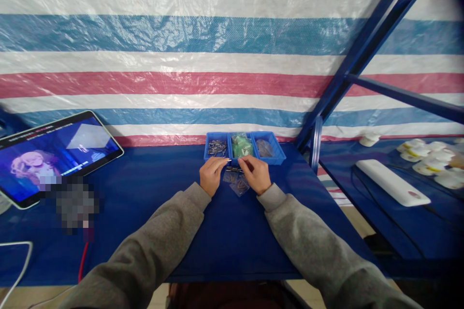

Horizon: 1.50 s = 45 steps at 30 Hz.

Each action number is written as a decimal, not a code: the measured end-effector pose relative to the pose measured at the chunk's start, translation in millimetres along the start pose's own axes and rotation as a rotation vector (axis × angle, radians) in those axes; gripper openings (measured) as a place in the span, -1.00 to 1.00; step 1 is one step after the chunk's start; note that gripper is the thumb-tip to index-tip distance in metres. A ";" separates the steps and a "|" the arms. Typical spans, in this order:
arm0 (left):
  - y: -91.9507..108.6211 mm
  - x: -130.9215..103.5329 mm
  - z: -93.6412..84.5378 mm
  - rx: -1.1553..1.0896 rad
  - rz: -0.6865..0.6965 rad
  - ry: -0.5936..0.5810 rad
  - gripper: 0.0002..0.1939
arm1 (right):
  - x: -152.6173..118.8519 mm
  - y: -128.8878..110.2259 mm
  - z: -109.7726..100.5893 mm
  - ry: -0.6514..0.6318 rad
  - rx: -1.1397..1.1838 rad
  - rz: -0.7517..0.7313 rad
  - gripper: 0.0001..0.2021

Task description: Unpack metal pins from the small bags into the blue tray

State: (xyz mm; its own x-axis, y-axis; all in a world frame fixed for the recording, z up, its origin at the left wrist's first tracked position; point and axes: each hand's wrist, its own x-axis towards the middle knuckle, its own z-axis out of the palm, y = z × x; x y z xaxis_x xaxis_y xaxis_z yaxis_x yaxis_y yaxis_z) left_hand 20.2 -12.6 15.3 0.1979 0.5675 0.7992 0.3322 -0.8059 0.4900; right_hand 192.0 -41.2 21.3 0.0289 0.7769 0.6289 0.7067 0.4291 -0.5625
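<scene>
Matt, soft-looking cloth on your sleeves (159, 239), and a smooth, faintly glossy tabletop (235, 246) beneath! You've got shiny metal pins (217, 148), smooth plastic bins (274, 161), glossy woven-looking sheeting (188, 34) ahead!

Metal pieces (217, 147) lie jumbled in a blue bin (206, 147) (clear bags (239, 187) nearby)

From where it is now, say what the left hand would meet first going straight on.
Most likely the front wall of the middle bin, just ahead of the left hand. Depth is unclear: held high, it might clear that wall and meet the green bags inside.
</scene>
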 end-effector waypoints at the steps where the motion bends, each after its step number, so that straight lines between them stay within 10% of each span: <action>1: -0.6 -0.5 0.2 -0.002 -0.003 -0.004 -0.81 | -0.1 -0.3 -0.4 0.003 0.001 0.003 -0.70; 45: -4.7 -7.4 4.2 0.041 -0.085 0.035 -0.85 | -5.4 4.6 6.8 -0.086 0.168 -0.107 -0.75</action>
State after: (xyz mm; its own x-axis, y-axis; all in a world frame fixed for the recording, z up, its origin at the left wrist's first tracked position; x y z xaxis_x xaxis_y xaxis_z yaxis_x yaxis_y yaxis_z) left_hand 21.1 -12.3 5.7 0.1347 0.6269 0.7674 0.3845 -0.7468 0.5426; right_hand 190.3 -40.2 11.6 -0.1056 0.7562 0.6458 0.5745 0.5765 -0.5811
